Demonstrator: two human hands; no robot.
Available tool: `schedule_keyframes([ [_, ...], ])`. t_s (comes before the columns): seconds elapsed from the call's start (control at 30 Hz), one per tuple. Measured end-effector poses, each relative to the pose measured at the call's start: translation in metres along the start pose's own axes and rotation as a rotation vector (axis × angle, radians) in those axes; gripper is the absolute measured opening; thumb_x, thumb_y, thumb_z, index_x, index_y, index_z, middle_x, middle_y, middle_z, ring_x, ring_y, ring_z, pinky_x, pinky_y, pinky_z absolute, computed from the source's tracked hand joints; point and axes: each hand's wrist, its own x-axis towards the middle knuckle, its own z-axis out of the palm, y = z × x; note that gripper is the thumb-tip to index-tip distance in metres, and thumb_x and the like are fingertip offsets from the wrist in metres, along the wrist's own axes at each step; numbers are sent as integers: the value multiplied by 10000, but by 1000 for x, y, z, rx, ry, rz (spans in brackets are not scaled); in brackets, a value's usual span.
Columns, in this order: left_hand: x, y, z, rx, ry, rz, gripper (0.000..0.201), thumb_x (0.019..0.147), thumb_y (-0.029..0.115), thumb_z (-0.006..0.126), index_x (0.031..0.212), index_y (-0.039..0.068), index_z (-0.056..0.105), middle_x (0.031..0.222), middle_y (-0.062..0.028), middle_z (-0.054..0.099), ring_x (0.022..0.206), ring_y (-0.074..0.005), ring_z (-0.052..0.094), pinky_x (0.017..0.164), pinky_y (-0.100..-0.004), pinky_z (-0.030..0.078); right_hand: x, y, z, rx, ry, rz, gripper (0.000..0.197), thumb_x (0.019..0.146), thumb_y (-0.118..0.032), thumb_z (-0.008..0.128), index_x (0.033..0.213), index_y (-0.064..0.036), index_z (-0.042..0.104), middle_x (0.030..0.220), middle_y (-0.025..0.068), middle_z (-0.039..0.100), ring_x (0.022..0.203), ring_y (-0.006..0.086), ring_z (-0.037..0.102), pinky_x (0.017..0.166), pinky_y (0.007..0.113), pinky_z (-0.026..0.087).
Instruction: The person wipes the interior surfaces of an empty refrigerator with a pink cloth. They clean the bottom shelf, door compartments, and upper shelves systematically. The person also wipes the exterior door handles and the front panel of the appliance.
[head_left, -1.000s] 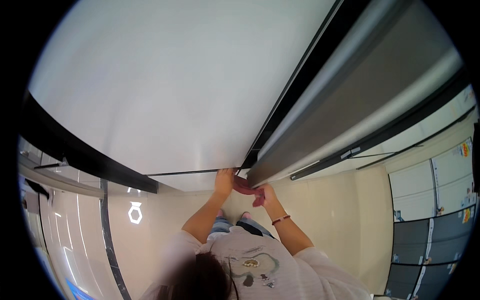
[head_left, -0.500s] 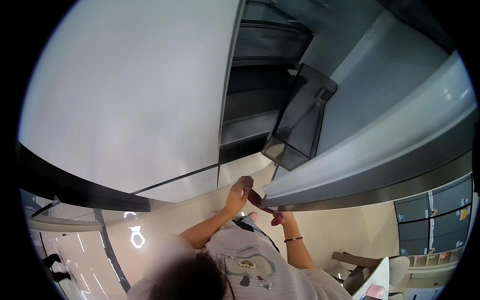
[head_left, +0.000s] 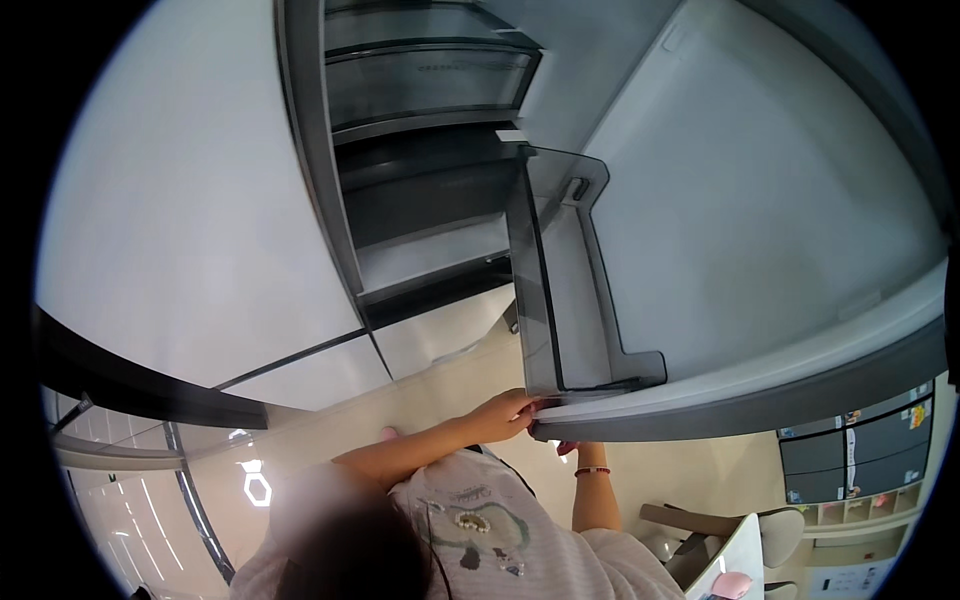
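The refrigerator door point(head_left: 760, 220) stands swung open on the right, with a clear grey door bin point(head_left: 585, 290) along its inner face. At the door's near corner, my left hand point(head_left: 505, 413) has its fingers curled against the edge, just below the bin's near end. My right hand point(head_left: 568, 448) is mostly hidden under the door's outer side; only a small part shows past the edge, above a red bracelet point(head_left: 592, 470). Behind the opening, the refrigerator compartment point(head_left: 430, 225) shows its drawers and shelves.
A white closed door panel point(head_left: 180, 200) fills the left side. Clear drawers point(head_left: 430, 85) sit inside the compartment. On the lower right are a white table point(head_left: 735, 550) with a pink object point(head_left: 731, 585), chairs point(head_left: 780, 535) and dark grey cabinets point(head_left: 860, 460).
The door is opened wider, showing more of its inner face and bin. My left hand has moved right and down onto the door's edge. My view has shifted to the right.
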Motion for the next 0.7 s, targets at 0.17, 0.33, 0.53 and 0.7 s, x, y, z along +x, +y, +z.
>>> schedule_keyframes([
  [0.17,41,-19,44,-518,-140,-212,256,876,86,492,1120,27,541,1101,-115,590,1011,-222,555,871,-332,429,22,-10,-61,19,-2,-63,334,891,-337,418,1010,-68,575,838,53,614,600,158,551,397,254,419],
  [0.33,78,-54,94,-266,37,34,226,874,105,492,1079,12,504,927,-107,591,889,-214,582,782,-333,457,42,-14,-114,3,-33,-84,347,894,-342,413,1022,-65,576,881,62,625,654,179,589,428,258,452],
  [0.53,107,-16,95,-40,-121,28,361,822,44,507,1176,1,449,1199,-177,479,1134,-340,450,942,-384,366,55,-50,-129,-29,-47,-93,345,892,-336,421,1034,-60,571,903,66,623,690,191,593,462,262,464],
  [0.7,113,-31,104,235,106,273,314,740,6,538,1052,32,512,1075,-142,486,1018,-315,472,861,-393,399,57,-71,-122,-59,-89,-68,344,890,-331,427,1043,-56,566,920,69,621,720,201,595,491,267,474],
])
